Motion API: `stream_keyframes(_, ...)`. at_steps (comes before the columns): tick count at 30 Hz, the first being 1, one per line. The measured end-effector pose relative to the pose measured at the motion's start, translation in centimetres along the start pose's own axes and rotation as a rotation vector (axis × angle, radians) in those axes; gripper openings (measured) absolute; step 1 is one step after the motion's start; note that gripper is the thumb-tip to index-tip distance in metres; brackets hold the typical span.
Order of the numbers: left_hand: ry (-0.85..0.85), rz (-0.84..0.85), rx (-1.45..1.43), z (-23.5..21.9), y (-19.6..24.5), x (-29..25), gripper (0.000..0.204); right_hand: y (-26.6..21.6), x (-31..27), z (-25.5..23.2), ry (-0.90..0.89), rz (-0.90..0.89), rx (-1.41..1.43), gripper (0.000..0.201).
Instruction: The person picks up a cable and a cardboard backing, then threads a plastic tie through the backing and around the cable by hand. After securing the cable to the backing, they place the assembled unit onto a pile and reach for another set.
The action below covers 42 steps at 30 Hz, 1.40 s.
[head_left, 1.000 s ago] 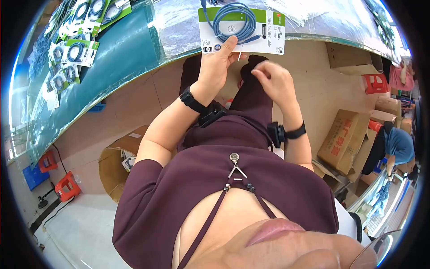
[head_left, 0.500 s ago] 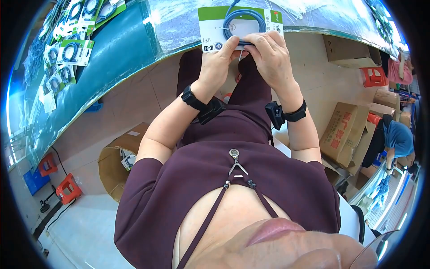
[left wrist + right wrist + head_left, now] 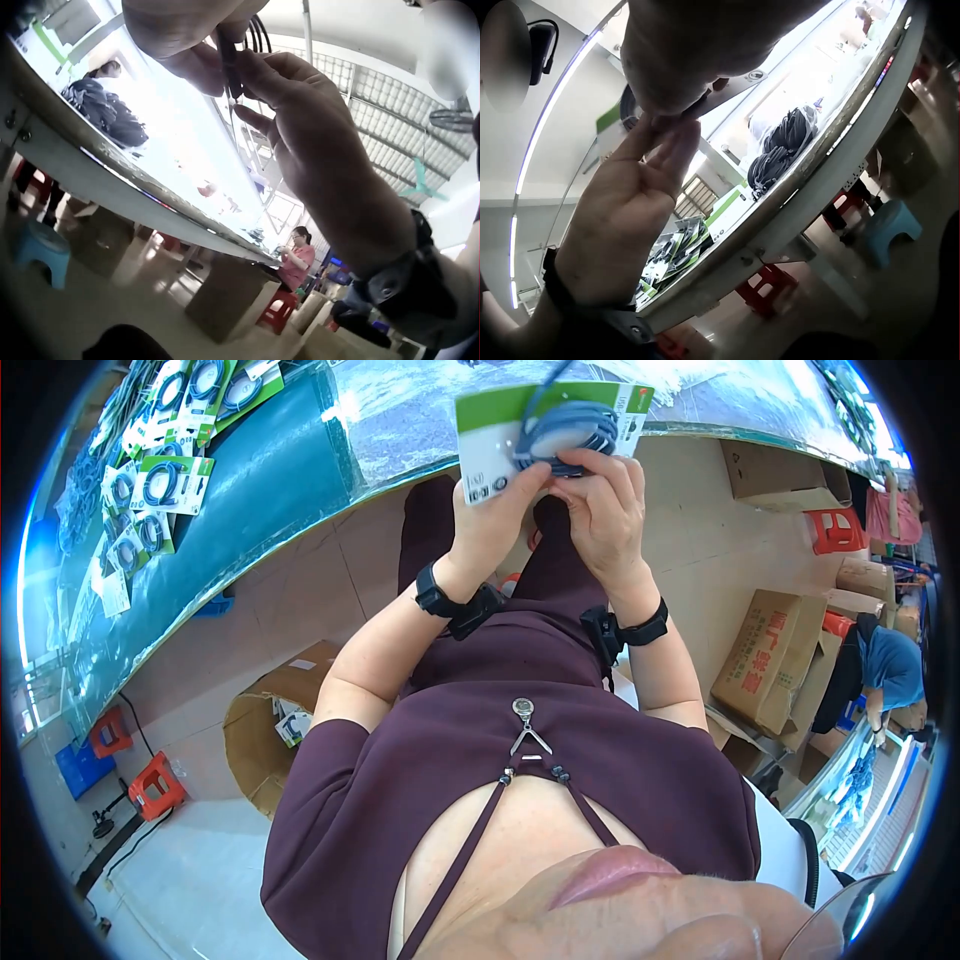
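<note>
A blue USB cable (image 3: 568, 435), coiled, lies against a white and green printed card (image 3: 487, 457), tilted and slightly blurred above the lap. My left hand (image 3: 492, 518) holds the card by its lower edge, thumb in front. From the other side my right hand (image 3: 608, 510) pinches the lower part of the coil, its fingers meeting the left thumb. In the left wrist view, the right hand (image 3: 307, 124) has thumb and fingers close around a dark narrow piece, with a thin pale strip beside it. What lies between the fingertips is partly hidden.
Carded cables (image 3: 165, 485) lie piled at the left of the teal-covered table (image 3: 290, 470). Cardboard boxes (image 3: 765, 655) stand on the floor to the right, and an open carton (image 3: 255, 735) to the left. Red stools (image 3: 157, 785) and other people (image 3: 890, 665) are around.
My right hand came in from beside the card and took hold of the coil's lower part. The card has since tilted and shifted slightly right.
</note>
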<state>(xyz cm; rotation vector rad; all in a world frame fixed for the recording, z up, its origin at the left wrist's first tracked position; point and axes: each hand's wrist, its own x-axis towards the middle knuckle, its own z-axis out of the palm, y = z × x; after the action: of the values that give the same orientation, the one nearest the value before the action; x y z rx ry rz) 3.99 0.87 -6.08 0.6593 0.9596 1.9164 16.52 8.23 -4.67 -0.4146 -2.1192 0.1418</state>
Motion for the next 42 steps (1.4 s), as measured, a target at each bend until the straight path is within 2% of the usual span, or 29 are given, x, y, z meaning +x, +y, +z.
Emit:
stream_keyframes(3, -0.264, 0.783, 0.717, -0.6, 1.4, 0.5, 0.024, 0.0, -1.1, 0.2, 0.056, 0.020, 0.038, 0.024)
stream_keyframes(4, -0.270, 0.789, 0.716, -0.6, 1.8, 0.8, 0.024, 0.0, -1.8, 0.4, 0.038, 0.136, 0.122, 0.024)
stream_keyframes(7, -0.441, 1.010, 0.813, -0.4, 2.6, 1.5, 0.029, 0.2, -2.7, 0.7, 0.039, 0.292, 0.249, 0.024)
stream_keyframes(11, -0.386, 1.030, 0.897, 0.2, 3.6, 1.9, 0.036, 0.0, -2.2, 0.7, 0.037, 0.322, 0.300, 0.025)
stream_keyframes(15, -0.477, 1.115, 0.914, 0.5, 4.9, 2.5, 0.037, -0.3, -1.9, 0.4, 0.032, 0.315, 0.313, 0.026)
stream_keyframes(24, -0.484, 1.148, 0.885, 0.8, 5.0, 2.5, 0.037, -1.2, -0.9, -0.4, 0.037, 0.270, 0.290, 0.030)
stream_keyframes(26, -0.385, 1.092, 0.776, 1.4, 4.6, 2.2, 0.036, -1.8, -0.6, -0.5, 0.057, 0.335, 0.417, 0.031)
stream_keyframes(28, -0.339, 1.073, 0.727, 1.8, 4.7, 2.1, 0.036, -2.6, -0.2, 0.4, 0.159, 0.557, 0.896, 0.030)
stream_keyframes(29, -0.338, 1.067, 0.718, 1.9, 4.8, 2.0, 0.035, -3.1, -0.3, 0.3, 0.157, 0.622, 1.002, 0.030)
stream_keyframes(32, -0.335, 1.043, 0.697, 2.0, 4.5, 1.7, 0.034, -5.0, -0.9, -1.5, -0.051, 0.780, 1.154, 0.028)
stream_keyframes(36, -0.396, 1.090, 0.645, 1.6, 4.0, 1.9, 0.032, -5.5, -1.6, -2.8, -0.306, 0.904, 1.231, 0.027)
stream_keyframes(40, -0.462, 0.987, 0.674, 1.6, 5.0, 1.3, 0.033, -5.5, -2.3, -3.3, -0.434, 0.962, 1.252, 0.026)
stream_keyframes(42, -0.497, 0.873, 0.684, 1.7, 5.8, 0.7, 0.033, -5.5, -2.5, -3.3, -0.471, 0.983, 1.259, 0.026)
